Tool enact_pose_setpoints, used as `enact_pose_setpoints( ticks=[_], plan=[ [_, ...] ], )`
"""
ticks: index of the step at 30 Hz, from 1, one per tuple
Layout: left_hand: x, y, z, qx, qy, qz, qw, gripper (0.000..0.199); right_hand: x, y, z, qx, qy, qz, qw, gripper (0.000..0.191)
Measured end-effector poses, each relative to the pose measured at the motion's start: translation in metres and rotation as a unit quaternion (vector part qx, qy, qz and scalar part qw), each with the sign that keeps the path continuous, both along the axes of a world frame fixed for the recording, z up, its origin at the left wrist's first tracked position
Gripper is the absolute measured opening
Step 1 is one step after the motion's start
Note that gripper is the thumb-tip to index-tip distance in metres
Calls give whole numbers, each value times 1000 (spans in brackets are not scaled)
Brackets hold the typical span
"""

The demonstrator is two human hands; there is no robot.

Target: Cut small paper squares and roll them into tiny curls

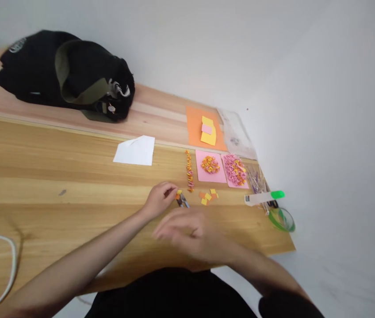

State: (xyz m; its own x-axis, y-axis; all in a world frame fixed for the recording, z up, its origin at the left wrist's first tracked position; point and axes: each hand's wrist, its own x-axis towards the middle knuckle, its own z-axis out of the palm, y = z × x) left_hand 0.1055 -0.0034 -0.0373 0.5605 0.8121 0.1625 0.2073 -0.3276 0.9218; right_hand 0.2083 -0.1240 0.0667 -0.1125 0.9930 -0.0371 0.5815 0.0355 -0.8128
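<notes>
My left hand (160, 199) is closed, with thumb and fingertips pinching a small yellow-orange paper piece (178, 192). Just beyond its fingertips lies a small dark tool (182, 201) with a metallic look, its kind unclear. My right hand (187, 229) hovers nearer to me, smeared by motion, its fingers curved to the left; whether it holds anything does not show. To the right of the tool, several small yellow and orange paper squares (208, 197) lie scattered. Behind them runs a row of tiny orange and pink twisted bits (189, 170).
Two pink sheets carry heaps of twisted bits (210, 164) and more bits (234, 170). Behind are an orange sheet (192, 128) and plastic bag (237, 132). A green tape roll (282, 220) sits by the right edge. White paper (136, 151), black bag (84, 75) and white cable (13, 260) lie leftward.
</notes>
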Motion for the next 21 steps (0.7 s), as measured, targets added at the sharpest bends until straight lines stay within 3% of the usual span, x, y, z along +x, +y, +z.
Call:
enact_pose_setpoints(
  ticks=[5,9,12,16,21],
  plan=[
    [2,-1,-1,-7,-10,6,1000,22,36,-23,-53,-45,-158,-145,976,21],
    [1,-1,-6,-17,-15,21,1000,25,25,-24,-87,-20,-189,-200,961,39],
    [-1,0,-6,-29,-16,28,999,26,7,-8,-90,-77,-222,-232,944,45],
    [-2,0,-1,-55,-18,40,998,26,1,8,-80,-175,-221,-245,928,53],
    [-2,0,0,-79,-22,52,995,26,10,-1,-82,-145,-74,-303,939,48]
  ],
)
